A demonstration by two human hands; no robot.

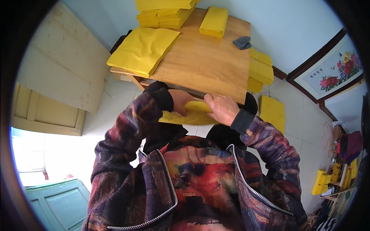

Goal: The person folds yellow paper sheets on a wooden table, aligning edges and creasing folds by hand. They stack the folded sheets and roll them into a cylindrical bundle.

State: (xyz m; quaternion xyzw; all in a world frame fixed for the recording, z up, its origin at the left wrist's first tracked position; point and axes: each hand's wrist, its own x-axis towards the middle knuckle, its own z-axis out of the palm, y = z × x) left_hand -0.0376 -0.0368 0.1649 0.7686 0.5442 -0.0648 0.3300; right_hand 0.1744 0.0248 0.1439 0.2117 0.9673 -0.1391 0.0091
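A yellow sheet, perhaps paper (189, 118), is bent over between my two hands above my lap, at the near edge of the wooden table (210, 57). My left hand (180, 101) is closed around its left part, thumb on the near side. At its right end my right hand (223, 108) pinches the upper edge, fingers curled. How many layers I hold cannot be made out. On the table's near left lies a pile of wide, flat yellow sheets (144, 50), the top one slightly wrinkled.
Tall yellow stacks (165, 18) and a narrow folded pile (214, 22) stand at the table's far side. A grey knitted piece (242, 42) lies near the right edge. More yellow bundles (262, 69) sit beyond that edge, and another (272, 113) is lower down. A framed flower picture (331, 69) leans at right.
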